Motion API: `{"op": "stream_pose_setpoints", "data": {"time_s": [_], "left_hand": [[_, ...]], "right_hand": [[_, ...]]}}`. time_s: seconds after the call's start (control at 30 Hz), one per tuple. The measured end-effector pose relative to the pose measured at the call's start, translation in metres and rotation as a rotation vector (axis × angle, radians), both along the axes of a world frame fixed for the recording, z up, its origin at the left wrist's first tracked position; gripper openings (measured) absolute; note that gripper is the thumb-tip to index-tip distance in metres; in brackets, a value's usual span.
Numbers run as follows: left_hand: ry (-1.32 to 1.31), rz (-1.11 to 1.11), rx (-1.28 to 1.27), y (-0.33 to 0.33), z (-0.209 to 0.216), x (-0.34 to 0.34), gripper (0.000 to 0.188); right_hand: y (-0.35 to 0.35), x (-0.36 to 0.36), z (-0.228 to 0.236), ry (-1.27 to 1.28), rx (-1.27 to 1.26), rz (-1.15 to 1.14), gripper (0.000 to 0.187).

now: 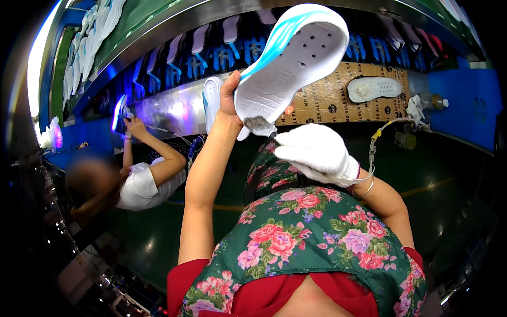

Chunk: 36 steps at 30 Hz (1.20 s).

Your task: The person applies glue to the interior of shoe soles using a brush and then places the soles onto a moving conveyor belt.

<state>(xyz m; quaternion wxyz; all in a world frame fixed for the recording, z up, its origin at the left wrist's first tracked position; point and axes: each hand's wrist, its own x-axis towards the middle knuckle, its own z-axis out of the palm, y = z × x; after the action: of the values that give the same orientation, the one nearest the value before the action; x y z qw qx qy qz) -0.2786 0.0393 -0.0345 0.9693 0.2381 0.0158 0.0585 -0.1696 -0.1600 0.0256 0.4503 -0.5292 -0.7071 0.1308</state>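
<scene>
My bare left hand (230, 100) holds up a white shoe sole (285, 71) with blue streaks along its side and several small holes at its wide end. The thumb lies along its left edge, and fingertips show at its right edge. A white glove covers my right hand (317, 152), which is closed on the dark handle of a small brush (257, 123). Its grey bristles are against the narrow lower end of the sole. Behind my left hand stands another white sole (212, 98), partly hidden by my wrist and the held sole.
A loose white sole (375, 89) lies on printed cardboard (330, 105). Beyond are racks with hanging soles (199, 39). A clear bottle (438, 101) and a jar (405, 139) stand right. A cord (373, 145) runs to my right wrist. At left, a co-worker (150, 185) handles a lit shoe part.
</scene>
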Motion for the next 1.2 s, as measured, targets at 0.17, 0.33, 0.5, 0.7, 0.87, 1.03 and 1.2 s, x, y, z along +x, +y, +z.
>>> {"op": "stream_pose_setpoints", "data": {"time_s": [0.17, 0.33, 0.5, 0.7, 0.87, 1.03, 1.2], "left_hand": [[-0.191, -0.07, 0.08, 0.01, -0.008, -0.001, 0.09], [-0.077, -0.023, 0.11, 0.01, 0.006, -0.004, 0.091], [-0.098, 0.003, 0.074, 0.003, 0.003, -0.001, 0.101], [-0.147, 0.047, -0.204, 0.003, -0.006, -0.005, 0.091], [-0.059, 0.101, -0.283, 0.003, -0.019, -0.007, 0.088], [-0.046, 0.211, -0.217, -0.01, -0.005, -0.017, 0.084], [0.072, 0.282, -0.29, -0.039, 0.0, -0.03, 0.073]], "right_hand": [[0.0, 0.0, 0.019, 0.373, -0.123, -0.014, 0.021], [0.002, -0.002, 0.01, 0.017, 0.024, -0.077, 0.028], [0.003, -0.006, 0.018, 0.49, -0.152, 0.014, 0.022], [0.009, -0.018, 0.01, 0.509, -0.222, -0.047, 0.017], [0.014, -0.011, 0.003, 0.575, -0.271, -0.141, 0.016], [0.019, 0.004, 0.016, 0.642, -0.254, -0.26, 0.016], [0.058, 0.03, 0.039, -0.016, 0.05, -0.323, 0.018]]}}
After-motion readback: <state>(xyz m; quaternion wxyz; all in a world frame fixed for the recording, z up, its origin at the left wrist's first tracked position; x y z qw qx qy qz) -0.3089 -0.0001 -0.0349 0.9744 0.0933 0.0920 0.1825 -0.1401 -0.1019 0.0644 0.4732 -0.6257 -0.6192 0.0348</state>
